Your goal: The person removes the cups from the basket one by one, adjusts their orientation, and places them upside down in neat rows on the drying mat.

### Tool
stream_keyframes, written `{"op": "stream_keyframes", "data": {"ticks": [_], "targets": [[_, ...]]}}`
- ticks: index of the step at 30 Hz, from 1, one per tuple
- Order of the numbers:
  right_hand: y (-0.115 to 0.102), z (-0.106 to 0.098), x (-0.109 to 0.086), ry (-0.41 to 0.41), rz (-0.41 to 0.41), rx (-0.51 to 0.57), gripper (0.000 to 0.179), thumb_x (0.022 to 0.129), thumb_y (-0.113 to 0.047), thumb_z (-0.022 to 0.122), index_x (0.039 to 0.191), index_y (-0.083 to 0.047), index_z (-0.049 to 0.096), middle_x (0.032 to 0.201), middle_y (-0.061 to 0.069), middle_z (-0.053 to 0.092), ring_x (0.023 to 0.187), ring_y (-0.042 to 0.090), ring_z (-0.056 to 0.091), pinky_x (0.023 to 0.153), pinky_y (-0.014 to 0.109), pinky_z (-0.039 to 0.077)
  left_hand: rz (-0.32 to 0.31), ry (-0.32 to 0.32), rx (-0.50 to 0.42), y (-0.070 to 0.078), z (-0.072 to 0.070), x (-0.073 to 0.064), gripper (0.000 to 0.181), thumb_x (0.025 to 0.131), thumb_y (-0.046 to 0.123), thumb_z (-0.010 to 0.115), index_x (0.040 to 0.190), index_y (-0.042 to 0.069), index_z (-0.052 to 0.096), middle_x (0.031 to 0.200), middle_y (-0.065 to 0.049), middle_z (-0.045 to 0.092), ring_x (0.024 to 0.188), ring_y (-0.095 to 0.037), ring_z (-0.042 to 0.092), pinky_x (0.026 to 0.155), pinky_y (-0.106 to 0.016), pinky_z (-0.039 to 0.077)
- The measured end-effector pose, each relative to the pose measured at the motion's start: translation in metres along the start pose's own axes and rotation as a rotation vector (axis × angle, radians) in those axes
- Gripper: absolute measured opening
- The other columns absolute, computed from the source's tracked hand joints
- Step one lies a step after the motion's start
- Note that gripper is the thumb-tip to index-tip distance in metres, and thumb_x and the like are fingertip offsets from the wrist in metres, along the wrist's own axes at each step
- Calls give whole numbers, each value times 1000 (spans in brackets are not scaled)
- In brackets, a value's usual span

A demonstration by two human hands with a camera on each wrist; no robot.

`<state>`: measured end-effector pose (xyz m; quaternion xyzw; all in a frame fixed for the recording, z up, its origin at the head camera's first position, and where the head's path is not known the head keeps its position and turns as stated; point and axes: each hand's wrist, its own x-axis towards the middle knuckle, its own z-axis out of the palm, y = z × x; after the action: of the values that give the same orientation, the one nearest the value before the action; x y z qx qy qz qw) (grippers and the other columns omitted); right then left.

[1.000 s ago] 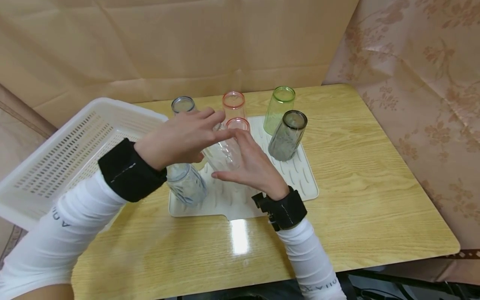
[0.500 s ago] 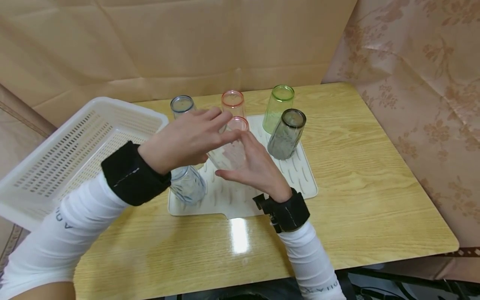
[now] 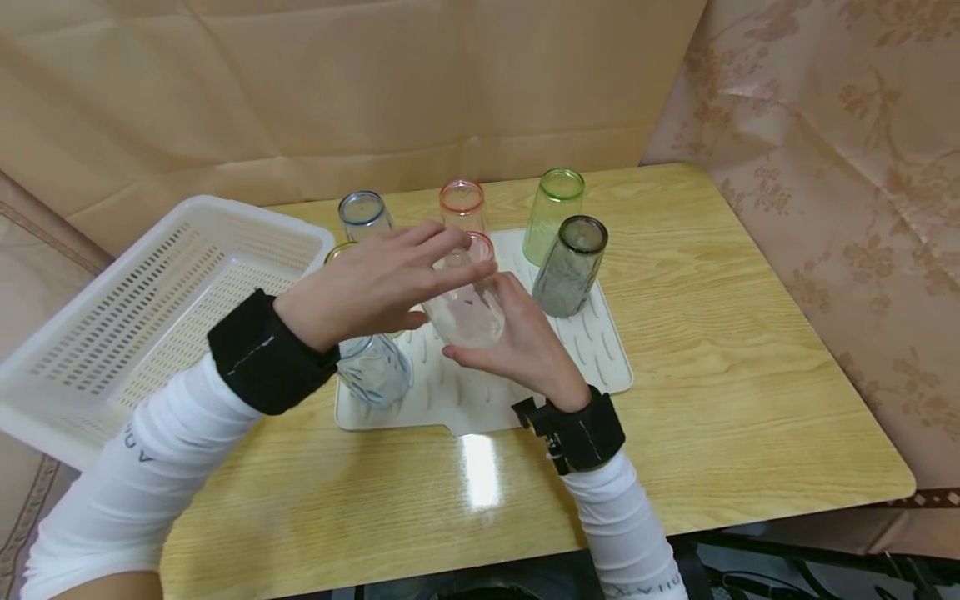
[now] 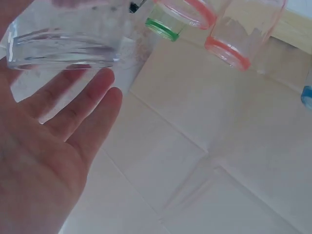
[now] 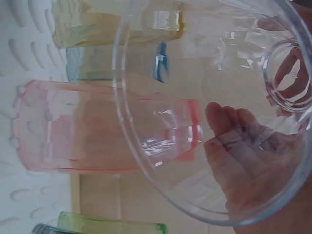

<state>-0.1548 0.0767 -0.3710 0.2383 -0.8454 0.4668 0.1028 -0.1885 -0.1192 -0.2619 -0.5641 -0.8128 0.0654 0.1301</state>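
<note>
A clear drinking glass (image 3: 467, 317) is held tilted between both hands above the mat. My left hand (image 3: 375, 275) spans it from the left, thumb on the near side and index finger on the far side; in the left wrist view three other fingers (image 4: 97, 117) extend fairly straight beside its thick end. My right hand (image 3: 532, 342) grips the same glass from the right, thumb below and fingers along its far side. In the right wrist view the glass's wide mouth (image 5: 122, 97) faces the camera, and fingers show through the wall.
Several tinted glasses stand mouth down: blue (image 3: 363, 212), two red (image 3: 462, 204), green (image 3: 555, 212), dark grey (image 3: 572, 267) and pale blue (image 3: 375, 372). A ridged white drying mat (image 3: 480, 400) lies beneath. A white perforated basket (image 3: 150, 292) sits at the left.
Both hands have shifted slightly right with the clear glass, and its lower end has swung toward me. A yellow-rimmed glass has come into sight behind the left hand. The standing glasses stay put.
</note>
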Motion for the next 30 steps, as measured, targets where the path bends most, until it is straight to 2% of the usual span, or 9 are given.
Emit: {"op": "stream_keyframes", "data": {"ticks": [2, 5, 9, 11, 16, 20, 25, 28, 30], "targets": [[3, 0, -2, 16, 3, 6, 77, 67, -29, 88, 129, -5, 48, 119, 8, 53, 104, 21, 51, 85, 43, 45, 4, 39, -42, -2, 3, -1, 90, 61, 15, 92, 139, 15, 47, 127, -16, 49, 110, -33, 50, 80, -44, 51], [7, 0, -5, 38, 3, 9, 78, 66, -29, 88, 129, -5, 48, 118, 8, 54, 105, 22, 51, 86, 43, 45, -15, 80, -102, -4, 5, -4, 93, 64, 10, 90, 142, 14, 41, 132, -17, 49, 115, -35, 50, 83, -48, 50], [13, 0, -10, 61, 19, 28, 82, 64, -28, 89, 132, -6, 48, 119, 8, 54, 105, 23, 53, 86, 42, 44, -95, 78, -166, -9, 2, -13, 86, 70, 8, 86, 143, 14, 40, 131, -18, 49, 114, -36, 50, 82, -50, 50], [16, -1, -13, 72, 31, 46, 83, 64, -26, 89, 132, -5, 48, 120, 8, 55, 107, 25, 53, 88, 42, 44, -133, 84, -186, -12, 2, -19, 78, 73, 9, 84, 140, 12, 44, 130, -19, 49, 112, -37, 50, 81, -51, 50], [25, -5, -20, 107, 58, 56, 85, 61, -21, 90, 132, -2, 47, 124, 11, 56, 112, 25, 52, 95, 44, 41, -187, 165, -244, -21, 6, -38, 59, 76, 7, 80, 129, 5, 54, 122, -21, 53, 101, -37, 54, 77, -50, 51], [34, -9, -24, 137, 74, 45, 88, 60, -16, 91, 133, 1, 45, 125, 15, 55, 115, 26, 50, 98, 46, 38, -246, 232, -283, -25, 8, -57, 57, 74, 4, 80, 127, 4, 57, 121, -20, 54, 99, -37, 55, 77, -51, 50], [42, -16, -29, 166, 93, 42, 88, 60, -14, 91, 133, 3, 43, 125, 19, 53, 116, 30, 50, 100, 48, 37, -323, 323, -279, -28, 9, -85, 57, 73, 1, 80, 125, 5, 59, 119, -21, 56, 104, -39, 54, 78, -53, 48], [46, -21, -33, 179, 97, 29, 85, 60, -13, 91, 131, 1, 44, 126, 18, 52, 117, 30, 49, 100, 49, 37, -337, 362, -262, -31, 11, -101, 44, 89, 27, 71, 123, 2, 60, 116, -22, 57, 104, -39, 53, 80, -53, 46], [50, -24, -35, 190, 101, 25, 84, 61, -13, 91, 130, -1, 45, 126, 17, 51, 116, 29, 48, 99, 48, 37, -343, 378, -258, -31, 13, -109, 51, 95, 44, 56, 122, 0, 60, 114, -22, 57, 104, -40, 53, 82, -53, 45]]}}
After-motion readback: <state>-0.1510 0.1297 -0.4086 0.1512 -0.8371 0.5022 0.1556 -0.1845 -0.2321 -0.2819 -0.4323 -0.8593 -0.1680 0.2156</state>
